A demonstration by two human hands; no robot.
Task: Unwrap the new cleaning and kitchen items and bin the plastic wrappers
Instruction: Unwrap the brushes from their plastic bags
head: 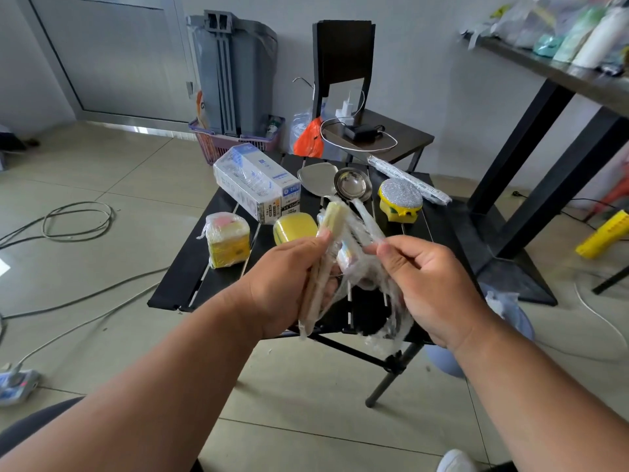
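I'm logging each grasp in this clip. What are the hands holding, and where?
The left hand grips the brush by its wooden handle. The right hand pinches the loosened wrap coming off it.

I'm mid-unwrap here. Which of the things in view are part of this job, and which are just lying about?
Job:
left hand gripping the brush bundle
right hand pulling the plastic wrap
wrapped sponge pack
wrapped box
wrapped roll
yellow sponge
scourer
spatula
ladle

Lying about:
charger
orange bag
purple basket
floor cables
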